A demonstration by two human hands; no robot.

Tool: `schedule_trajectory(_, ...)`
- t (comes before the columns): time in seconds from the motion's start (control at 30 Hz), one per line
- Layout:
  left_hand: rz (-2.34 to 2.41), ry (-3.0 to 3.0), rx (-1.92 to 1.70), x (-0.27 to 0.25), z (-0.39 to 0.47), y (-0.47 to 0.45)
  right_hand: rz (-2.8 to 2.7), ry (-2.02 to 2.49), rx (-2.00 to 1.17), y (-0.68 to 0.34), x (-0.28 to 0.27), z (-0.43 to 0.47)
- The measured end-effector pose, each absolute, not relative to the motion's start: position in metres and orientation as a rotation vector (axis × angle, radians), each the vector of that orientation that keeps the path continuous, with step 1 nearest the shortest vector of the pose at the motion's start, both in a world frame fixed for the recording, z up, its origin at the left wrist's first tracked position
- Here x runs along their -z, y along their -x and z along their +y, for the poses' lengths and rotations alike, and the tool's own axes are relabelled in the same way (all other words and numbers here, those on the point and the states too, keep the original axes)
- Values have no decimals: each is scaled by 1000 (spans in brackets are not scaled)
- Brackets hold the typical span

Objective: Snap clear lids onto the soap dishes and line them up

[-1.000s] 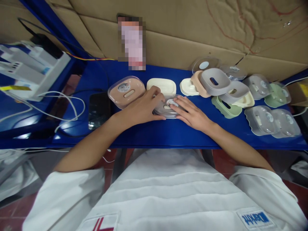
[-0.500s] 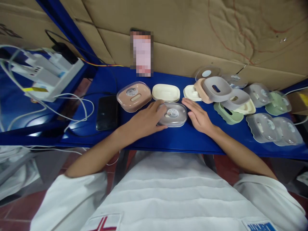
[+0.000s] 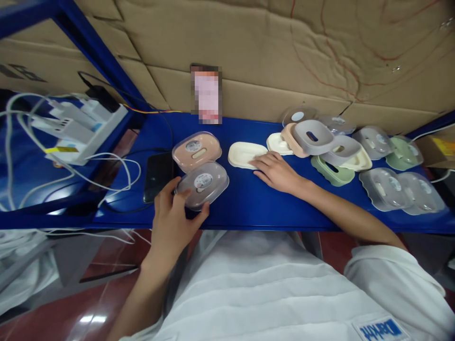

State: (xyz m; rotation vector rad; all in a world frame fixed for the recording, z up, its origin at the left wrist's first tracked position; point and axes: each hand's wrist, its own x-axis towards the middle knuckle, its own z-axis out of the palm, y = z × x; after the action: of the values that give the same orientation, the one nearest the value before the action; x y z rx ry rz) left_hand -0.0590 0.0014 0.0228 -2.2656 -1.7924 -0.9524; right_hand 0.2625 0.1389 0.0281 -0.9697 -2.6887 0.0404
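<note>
Since half a second ago, the left hand has carried the grey lidded box leftward, fingers curled around its near edge, beside the pink box. Right hand now lies flat, fingers spread, touching the cream tray. Clear lid, round sticker on top. Blue shelf against cardboard.
</note>
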Motion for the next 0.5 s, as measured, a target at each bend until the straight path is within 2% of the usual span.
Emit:
schedule_trajectory(0.17,-1754,2182,899,-24,37,42,-2650,823,-126,-294,-49,118)
schedule_trajectory(0.33,-1597,2203,811,-43,60,14,-2259,1466,381,-342,-69,134)
schedule_trajectory(0.5,-969,2796,402,-54,72,-22,-2171,1666,429,-361,-66,144)
